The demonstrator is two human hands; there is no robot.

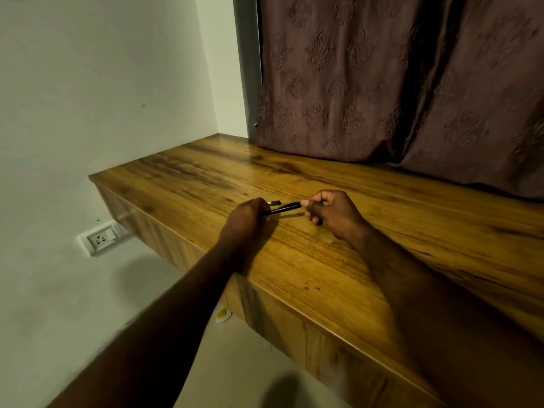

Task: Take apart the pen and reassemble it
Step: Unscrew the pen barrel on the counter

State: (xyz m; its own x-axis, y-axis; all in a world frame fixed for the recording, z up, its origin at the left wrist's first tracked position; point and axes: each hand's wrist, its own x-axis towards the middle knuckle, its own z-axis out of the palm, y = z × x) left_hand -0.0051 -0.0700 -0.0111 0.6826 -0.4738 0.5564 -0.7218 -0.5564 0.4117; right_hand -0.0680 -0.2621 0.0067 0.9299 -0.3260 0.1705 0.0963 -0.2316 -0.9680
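Observation:
A black pen barrel (284, 208) is held low over the wooden desk (323, 260). My left hand (245, 219) grips its left end in a closed fist. My right hand (331, 213) pinches the right end with thumb and fingers, and something dark shows under its lower fingers. A small black pen piece (274, 203) with a pale tip lies on the desk just behind the barrel, close to my left hand's knuckles.
A brown patterned curtain (397, 83) hangs down onto the back of the desk. A white wall with a socket plate (101, 238) is to the left. The desk's front edge runs diagonally under my forearms. A small yellow-white object (222, 315) lies on the floor below.

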